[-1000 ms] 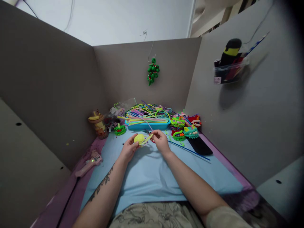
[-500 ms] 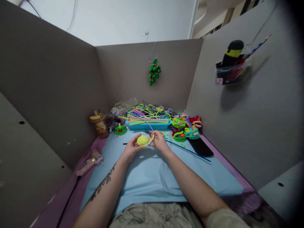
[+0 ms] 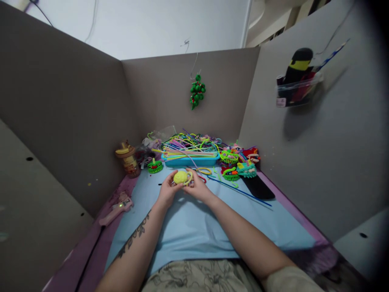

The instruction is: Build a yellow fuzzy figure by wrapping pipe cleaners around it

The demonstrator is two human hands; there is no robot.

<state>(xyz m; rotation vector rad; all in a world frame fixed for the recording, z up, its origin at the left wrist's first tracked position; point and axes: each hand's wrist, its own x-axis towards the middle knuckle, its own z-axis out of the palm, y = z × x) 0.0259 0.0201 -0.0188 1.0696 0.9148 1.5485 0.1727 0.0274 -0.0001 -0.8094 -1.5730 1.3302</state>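
Note:
Between my two hands is a rounded yellow piece (image 3: 180,177) that looks made of fuzzy pipe cleaner. A yellow strand (image 3: 189,178) curves off its right side. My left hand (image 3: 167,189) is closed around the left side of the piece. My right hand (image 3: 196,186) pinches at the strand and the piece's right edge, its fingertips partly hidden. Just beyond my hands, a yellow-orange loop (image 3: 205,171) and a red loop (image 3: 201,179) rest on the blue cloth (image 3: 194,227).
A blue tray (image 3: 190,162) heaped with pipe cleaners stands at the back. Finished fuzzy pieces (image 3: 246,169) sit right, by a black slab (image 3: 258,187) and a long blue stem (image 3: 243,192). Left are a green fuzzy piece (image 3: 154,166), a cup (image 3: 128,161) and a pink glue gun (image 3: 117,211).
My right hand has moved left and closer to my left hand. The yellow strand now bends in a tighter curve near the rounded piece.

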